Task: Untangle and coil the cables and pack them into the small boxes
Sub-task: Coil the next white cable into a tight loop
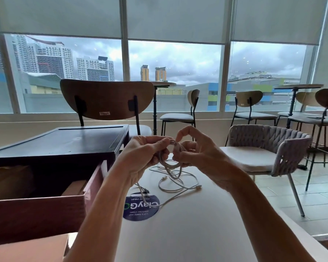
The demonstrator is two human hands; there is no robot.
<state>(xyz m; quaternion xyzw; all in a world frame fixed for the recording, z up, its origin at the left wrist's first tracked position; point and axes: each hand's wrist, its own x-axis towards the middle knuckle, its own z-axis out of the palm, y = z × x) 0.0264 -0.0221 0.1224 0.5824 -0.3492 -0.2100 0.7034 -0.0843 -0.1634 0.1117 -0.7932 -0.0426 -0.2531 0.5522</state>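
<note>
Two hands coil a thin white cable [173, 175] just above the pale bench [197, 233].
The left hand [143, 156] pinches the gathered loops, apparently to keep their shape. The right hand [197, 154] has its fingers [182, 132] curled round the strand, and the loose tail lies on the bench.

A blue sticker [140, 210] on the table [197, 233], upside down, reads "CLAYGO" and "Let's keep our pantries clean".
</note>
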